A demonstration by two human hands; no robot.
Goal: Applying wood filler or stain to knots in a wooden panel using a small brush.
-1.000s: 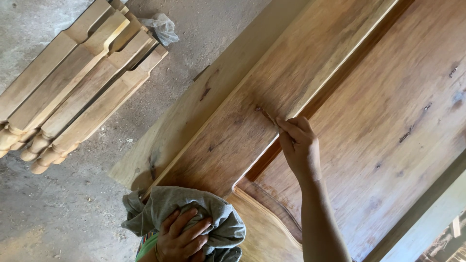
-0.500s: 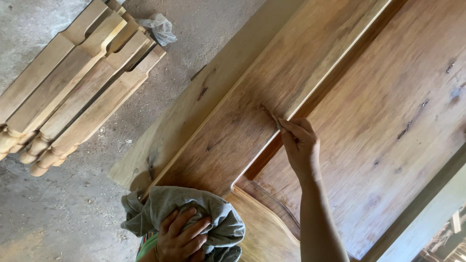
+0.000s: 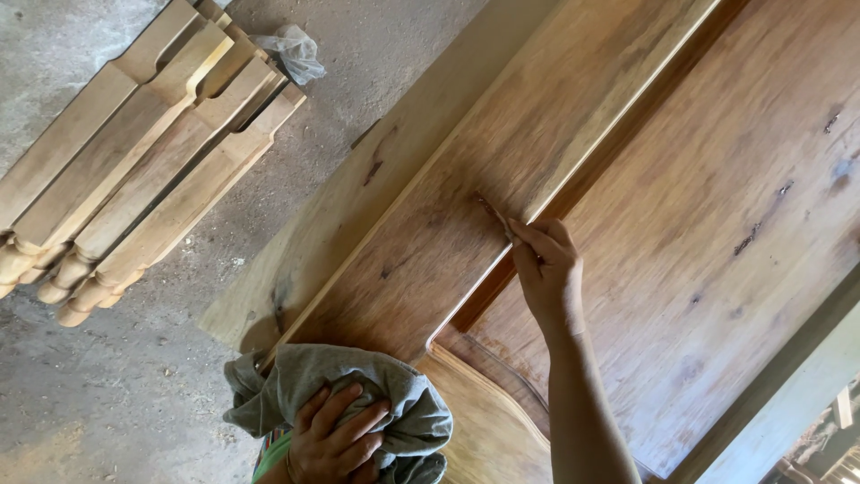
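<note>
A large wooden door (image 3: 681, 233) with a raised frame and a recessed panel lies slantwise under me. My right hand (image 3: 548, 273) pinches a thin brown tool (image 3: 494, 213) whose tip rests on the frame board beside the panel's groove. My left hand (image 3: 333, 441) is at the bottom of the view, clutching a bunched grey cloth (image 3: 358, 394) that rests on the corner of the door frame.
A stack of turned wooden posts (image 3: 134, 170) lies on the concrete floor (image 3: 116, 394) at the upper left. A crumpled clear plastic bag (image 3: 294, 52) sits by the stack's far end. A pale board edge (image 3: 788, 403) runs along the lower right.
My right hand with the thin tool has shifted slightly down along the frame board. My left hand stays bunched on the grey cloth.
</note>
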